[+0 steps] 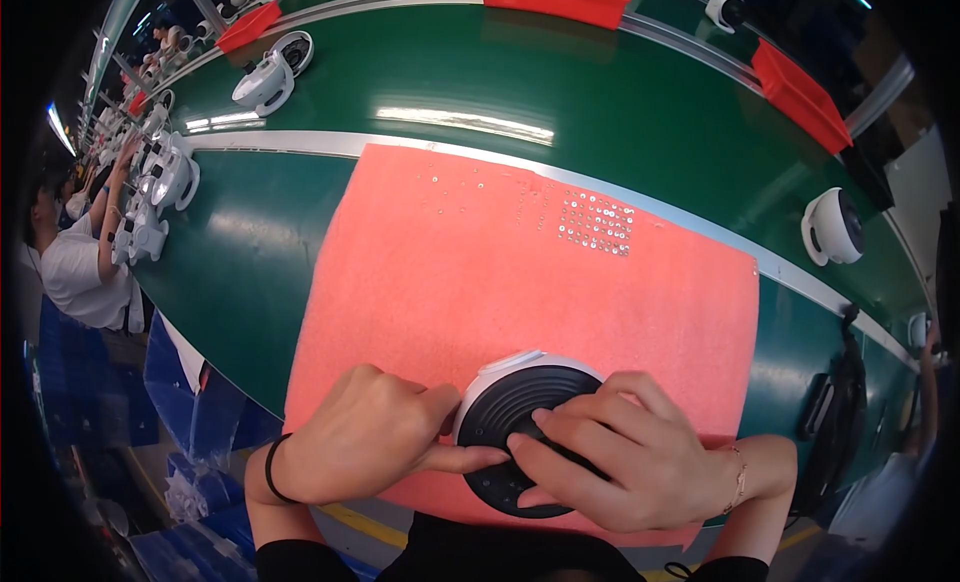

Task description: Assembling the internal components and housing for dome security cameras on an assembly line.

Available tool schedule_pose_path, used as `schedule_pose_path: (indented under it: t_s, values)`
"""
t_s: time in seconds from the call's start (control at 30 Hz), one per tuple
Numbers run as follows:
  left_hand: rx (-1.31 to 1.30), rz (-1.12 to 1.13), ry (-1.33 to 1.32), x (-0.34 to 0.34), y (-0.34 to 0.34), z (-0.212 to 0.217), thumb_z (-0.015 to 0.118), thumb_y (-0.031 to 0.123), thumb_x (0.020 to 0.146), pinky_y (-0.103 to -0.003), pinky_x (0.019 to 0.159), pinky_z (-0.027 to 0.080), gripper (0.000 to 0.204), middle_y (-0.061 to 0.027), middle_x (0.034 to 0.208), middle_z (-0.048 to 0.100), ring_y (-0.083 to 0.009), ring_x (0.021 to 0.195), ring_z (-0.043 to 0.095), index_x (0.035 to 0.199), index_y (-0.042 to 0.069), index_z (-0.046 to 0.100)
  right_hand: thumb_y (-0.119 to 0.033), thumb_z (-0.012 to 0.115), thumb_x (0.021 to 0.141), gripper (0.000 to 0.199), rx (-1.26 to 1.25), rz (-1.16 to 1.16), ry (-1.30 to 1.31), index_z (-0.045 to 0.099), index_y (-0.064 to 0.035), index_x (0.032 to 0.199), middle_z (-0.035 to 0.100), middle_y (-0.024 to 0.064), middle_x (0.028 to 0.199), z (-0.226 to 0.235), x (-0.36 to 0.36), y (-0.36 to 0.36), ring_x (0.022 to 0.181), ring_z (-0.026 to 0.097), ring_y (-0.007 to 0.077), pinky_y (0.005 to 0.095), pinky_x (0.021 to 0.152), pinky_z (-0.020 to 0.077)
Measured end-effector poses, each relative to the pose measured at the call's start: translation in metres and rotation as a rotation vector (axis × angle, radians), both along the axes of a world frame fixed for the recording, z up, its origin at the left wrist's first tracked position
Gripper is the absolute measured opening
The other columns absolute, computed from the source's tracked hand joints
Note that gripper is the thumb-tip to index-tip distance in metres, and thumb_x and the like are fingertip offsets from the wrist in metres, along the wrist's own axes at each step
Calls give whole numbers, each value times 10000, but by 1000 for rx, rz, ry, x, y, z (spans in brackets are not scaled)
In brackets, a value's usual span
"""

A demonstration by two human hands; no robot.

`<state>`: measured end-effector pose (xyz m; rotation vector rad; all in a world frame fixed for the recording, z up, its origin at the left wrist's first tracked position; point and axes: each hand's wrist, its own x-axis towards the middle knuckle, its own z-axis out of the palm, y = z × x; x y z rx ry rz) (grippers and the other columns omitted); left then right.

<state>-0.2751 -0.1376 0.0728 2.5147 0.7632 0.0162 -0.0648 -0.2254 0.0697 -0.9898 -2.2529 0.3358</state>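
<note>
A round white device with a black ringed face [531, 396] lies on the near part of a pink foam mat [440, 292], black side up. My left hand [372, 434] grips its left edge, the thumb laid across the black face and the other fingers curled in at the side. Bent over the right part of the face is my right hand [625, 452], its fingertips pressed near the middle and its thumb low on the disc. What lies under those fingers is hidden. Small silver screws [596, 223] stand in rows in the far part of the mat, with several scattered further left.
Beyond the mat runs a green conveyor [420, 72] carrying white devices [262, 82], with another device [833, 227] at the right. Red bins [800, 94] line its far side. A dark cable or tool [845, 392] lies right of the mat. A co-worker [85, 247] sits at the left.
</note>
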Motion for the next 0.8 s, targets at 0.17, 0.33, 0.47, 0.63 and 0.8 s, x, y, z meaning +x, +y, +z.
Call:
schedule_pose_path:
  t_s: [0.17, 0.33, 0.47, 0.63, 0.8]
  values:
    - [23, -28, 28, 0, 2, 0, 621, 498, 733, -339, 389, 395, 518, -99, 407, 456, -269, 368, 495, 588, 12, 515, -136, 637, 691, 280, -46, 156, -37, 564, 1, 924, 539, 202, 1039, 6, 1, 7, 915, 555, 309, 375, 713, 466]
    - [53, 4, 118, 0, 2, 2, 656, 500, 696, -333, 429, 427, 491, -84, 452, 506, -254, 415, 537, 620, 26, 556, -286, 699, 724, 515, -220, 42, 14, 467, 9, 1076, 407, 259, 1233, -4, 6, -1, 1065, 491, 374, 438, 871, 407]
    - [-453, 93, 207, 5, 11, -13, 658, 471, 686, -310, 590, 497, 505, -137, 650, 617, -253, 631, 636, 884, 8, 619, -295, 665, 769, 643, -816, -154, 286, 317, 0, 1223, 402, 235, 1226, -29, 24, 7, 1113, 456, 323, 400, 932, 372]
    - [-707, 222, -271, 1, -18, -25, 696, 362, 702, -332, 730, 504, 658, -181, 905, 618, -278, 822, 633, 1173, -33, 461, -156, 651, 782, 688, -1141, -107, 549, 194, -35, 1281, 328, 173, 1262, -21, 23, -1, 1203, 357, 246, 380, 977, 329]
    - [-202, 114, -624, 12, -21, -25, 782, 204, 603, -323, 726, 514, 864, -192, 952, 599, -281, 852, 634, 1288, -59, 326, -237, 812, 606, 870, -714, -139, 448, 230, -34, 1221, 382, 185, 1208, -21, 15, 11, 1156, 415, 247, 355, 926, 383]
